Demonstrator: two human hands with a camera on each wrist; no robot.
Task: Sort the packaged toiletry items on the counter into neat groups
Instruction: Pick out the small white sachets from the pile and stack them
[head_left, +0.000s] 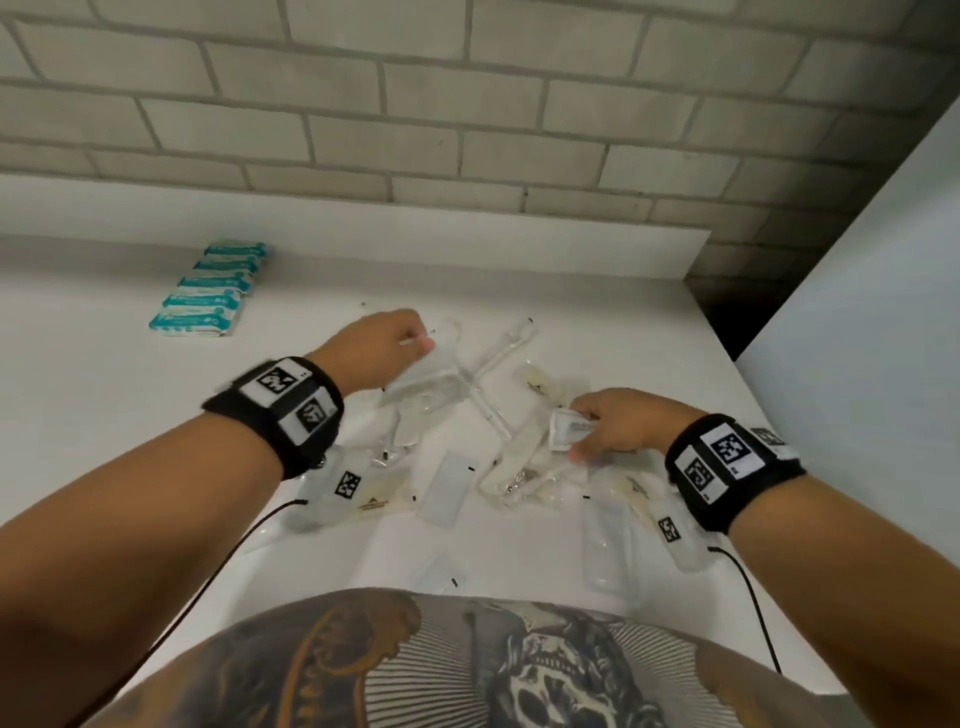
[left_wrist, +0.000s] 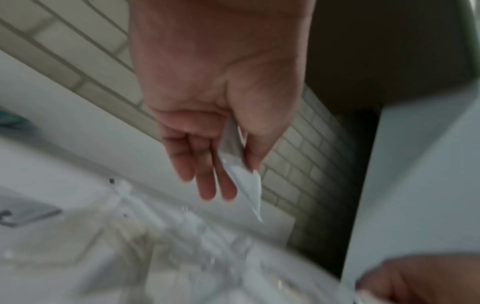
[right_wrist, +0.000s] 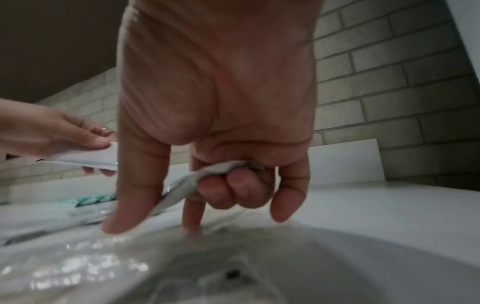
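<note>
right hand (right_wrist: 215, 115): middle fingers curled round a crumpled white sachet (right_wrist: 207, 176), thumb and forefinger tips down on clear wrappers (right_wrist: 78, 261) | left hand (right_wrist: 52, 131): pinches flat white packet (right_wrist: 85, 159) | teal-striped packets (right_wrist: 96, 199) behind | brick wall (right_wrist: 389, 82)

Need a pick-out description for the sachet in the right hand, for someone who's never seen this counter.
Start at the white counter under the brick wall and find the heap of clear packets in its middle. At the heap's right edge the right hand pinches a small white sachet. Unlike its transparent neighbours, it is opaque, printed and off the counter.
</note>
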